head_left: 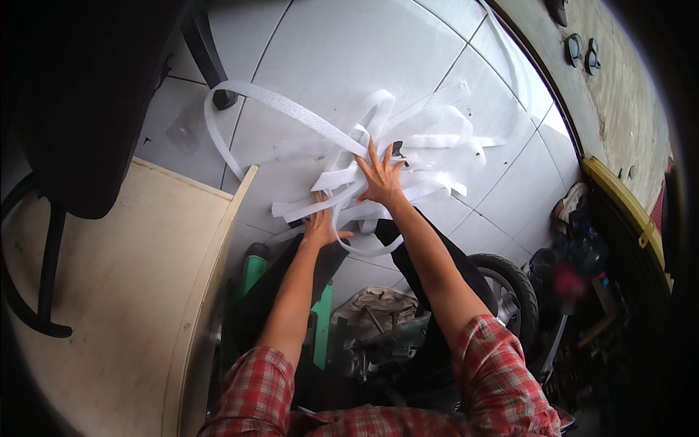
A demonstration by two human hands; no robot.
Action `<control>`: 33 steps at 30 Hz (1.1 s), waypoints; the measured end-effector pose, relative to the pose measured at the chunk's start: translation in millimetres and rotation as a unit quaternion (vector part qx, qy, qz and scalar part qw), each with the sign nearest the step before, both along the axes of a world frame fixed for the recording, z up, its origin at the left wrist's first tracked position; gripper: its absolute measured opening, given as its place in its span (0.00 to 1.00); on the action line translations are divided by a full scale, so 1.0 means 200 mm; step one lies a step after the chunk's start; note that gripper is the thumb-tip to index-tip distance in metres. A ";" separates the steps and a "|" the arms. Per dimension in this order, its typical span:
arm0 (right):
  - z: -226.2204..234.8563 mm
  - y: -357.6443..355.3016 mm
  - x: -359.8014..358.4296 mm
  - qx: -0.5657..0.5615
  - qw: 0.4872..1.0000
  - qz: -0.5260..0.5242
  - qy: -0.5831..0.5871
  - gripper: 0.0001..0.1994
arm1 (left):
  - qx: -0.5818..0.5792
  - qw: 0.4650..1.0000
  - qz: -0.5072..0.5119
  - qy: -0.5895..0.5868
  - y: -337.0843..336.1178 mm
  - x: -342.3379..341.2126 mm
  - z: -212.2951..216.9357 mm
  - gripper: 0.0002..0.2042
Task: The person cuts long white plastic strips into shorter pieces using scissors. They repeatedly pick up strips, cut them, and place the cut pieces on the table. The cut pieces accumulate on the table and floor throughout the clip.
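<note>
You were gathering the tangled pile of white foam strips (378, 156) on the pale tiled floor (342, 51), by my judgement: your right hand (380, 178) lay spread flat on it, your left hand (318, 224) closed on a strip. Next you needed to bunch the loose ends. The longest strip ran upper-left toward the chair leg (207, 58).

1. White foam strips (408, 138), long, flat, soft-looking; tangled in loose pile on pale tiled floor, ctr of view.
2. One long strip loops out to upper left, arcs back into pile.
3. Near edge of pile bunched under both hands; few ends trail toward legs.
</note>
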State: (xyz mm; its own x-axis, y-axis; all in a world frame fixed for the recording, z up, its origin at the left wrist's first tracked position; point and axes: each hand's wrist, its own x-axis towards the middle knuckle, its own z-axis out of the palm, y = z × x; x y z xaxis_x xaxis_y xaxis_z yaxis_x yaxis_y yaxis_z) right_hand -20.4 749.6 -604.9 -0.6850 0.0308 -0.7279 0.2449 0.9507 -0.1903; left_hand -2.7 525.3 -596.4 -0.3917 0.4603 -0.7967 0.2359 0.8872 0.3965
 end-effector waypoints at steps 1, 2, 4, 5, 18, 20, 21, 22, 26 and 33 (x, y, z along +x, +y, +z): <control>0.01 0.01 -0.02 0.006 0.999 0.031 -0.012 0.50 | -0.038 0.997 -0.072 0.013 0.00 0.04 -0.06 0.59; -0.05 0.00 0.02 0.047 0.997 0.057 0.033 0.49 | -0.072 0.986 -0.146 0.026 0.00 0.11 -0.16 0.59; -0.22 -0.02 0.11 0.128 0.979 0.104 0.123 0.46 | -0.048 0.987 0.061 0.144 0.00 0.23 -0.36 0.50; -0.26 -0.01 0.10 0.094 0.984 0.088 0.127 0.42 | -0.038 0.986 0.089 0.133 0.04 0.16 -0.34 0.49; 0.01 0.39 -0.48 -0.083 0.852 -0.394 0.333 0.21 | 0.234 0.907 0.333 0.106 0.40 -0.35 0.13 0.34; 0.24 0.49 -0.62 -0.109 0.828 -0.438 0.332 0.20 | 0.201 0.918 0.304 0.157 0.39 -0.39 0.12 0.35; 0.34 0.54 -0.66 -0.113 0.810 -0.466 0.337 0.19 | 0.214 0.905 0.343 0.135 0.40 -0.44 0.15 0.35; 0.43 0.59 -0.69 -0.115 0.791 -0.495 0.341 0.18 | 0.228 0.890 0.379 0.111 0.42 -0.51 0.19 0.34; 0.65 0.68 -0.78 -0.162 0.761 -0.515 0.359 0.16 | 0.254 0.881 0.383 0.107 0.43 -0.63 0.36 0.35; 0.74 0.55 -1.23 -0.391 0.555 -0.593 0.434 0.12 | 0.282 0.889 0.350 -0.088 0.57 -0.30 0.44 0.51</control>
